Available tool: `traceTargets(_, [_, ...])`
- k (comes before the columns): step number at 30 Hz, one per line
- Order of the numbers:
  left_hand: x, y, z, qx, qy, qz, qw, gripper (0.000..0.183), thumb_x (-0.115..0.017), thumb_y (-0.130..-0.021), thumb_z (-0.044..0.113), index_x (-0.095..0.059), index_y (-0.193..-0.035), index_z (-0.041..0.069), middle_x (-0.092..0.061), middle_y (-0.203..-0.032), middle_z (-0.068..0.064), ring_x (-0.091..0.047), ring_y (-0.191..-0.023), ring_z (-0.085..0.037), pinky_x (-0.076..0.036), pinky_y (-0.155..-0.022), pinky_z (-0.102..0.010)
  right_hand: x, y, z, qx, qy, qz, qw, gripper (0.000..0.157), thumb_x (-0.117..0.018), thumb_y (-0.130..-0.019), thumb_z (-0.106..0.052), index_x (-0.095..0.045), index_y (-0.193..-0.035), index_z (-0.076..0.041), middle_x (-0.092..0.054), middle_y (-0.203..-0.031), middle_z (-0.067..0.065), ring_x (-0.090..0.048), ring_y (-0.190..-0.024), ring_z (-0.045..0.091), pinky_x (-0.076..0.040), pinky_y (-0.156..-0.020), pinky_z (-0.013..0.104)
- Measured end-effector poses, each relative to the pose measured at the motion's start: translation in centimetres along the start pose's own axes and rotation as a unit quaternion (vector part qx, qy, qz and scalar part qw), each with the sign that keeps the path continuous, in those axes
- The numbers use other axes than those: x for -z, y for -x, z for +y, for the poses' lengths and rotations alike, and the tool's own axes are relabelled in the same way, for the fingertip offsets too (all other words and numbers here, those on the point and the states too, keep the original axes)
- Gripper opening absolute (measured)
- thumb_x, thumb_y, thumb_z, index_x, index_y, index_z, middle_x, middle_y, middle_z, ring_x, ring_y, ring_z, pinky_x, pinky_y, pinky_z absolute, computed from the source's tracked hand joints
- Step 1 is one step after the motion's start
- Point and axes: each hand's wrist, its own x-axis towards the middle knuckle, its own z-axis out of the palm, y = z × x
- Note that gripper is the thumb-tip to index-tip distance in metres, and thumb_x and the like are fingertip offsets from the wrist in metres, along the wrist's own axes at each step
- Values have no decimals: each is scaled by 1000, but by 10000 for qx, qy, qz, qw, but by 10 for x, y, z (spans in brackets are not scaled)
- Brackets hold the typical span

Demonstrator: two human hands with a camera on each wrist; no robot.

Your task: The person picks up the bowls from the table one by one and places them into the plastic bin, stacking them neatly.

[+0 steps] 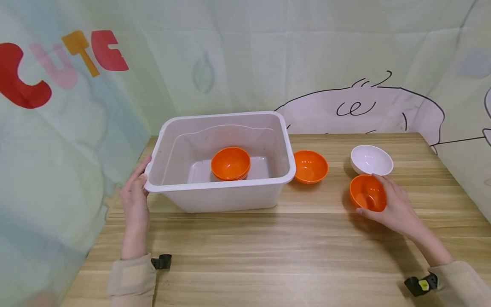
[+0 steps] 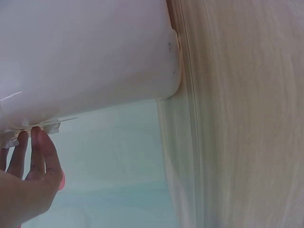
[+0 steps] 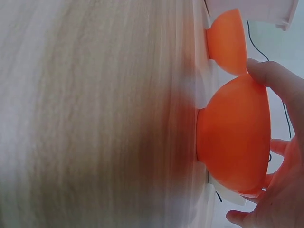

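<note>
My left hand (image 1: 135, 194) holds the near left corner of a white plastic tub (image 1: 226, 198) by its rim. From the left wrist view, fingertips (image 2: 43, 135) meet the underside of that rim. Inside the tub sits a small stack of orange bowls (image 1: 230, 164). At the right, my right hand (image 1: 397, 204) grips an orange bowl (image 3: 237, 135) across its rim, thumb on the near side and fingers over the far side. The bowl is upright, its foot right at the tabletop. Just behind it stands a white bowl (image 1: 371, 158).
Another orange bowl (image 1: 311, 167) stands upright against the tub's right side. All rest on a wood-grain table (image 1: 245, 256). A printed curtain (image 1: 238, 64) hangs behind the table and along its left.
</note>
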Motion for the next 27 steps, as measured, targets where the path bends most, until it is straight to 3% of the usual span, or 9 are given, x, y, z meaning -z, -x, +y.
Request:
traceTargets(10, [0,0,-1,-8,-54,14,10000,38,-40,-97,12,-63,-128,14,-61,-134,8,-55,-118,-7,-46,-83,-15,1,0,-2,-341,161,-136,9992,106,-88,-63,-34,-29,-145,-1,-37,-134,35,-32,-116,53,-38,-80,68])
traceTargets(27, [1,0,-1,8,-41,9,10000,39,-40,-97,12,-64,-128,14,-61,-133,9,-55,-118,-7,-45,-83,-16,1,3,-6,-421,140,-54,9990,108,-89,-62,-35,-29,-145,-1,-36,-132,35,-30,-117,53,-37,-79,68])
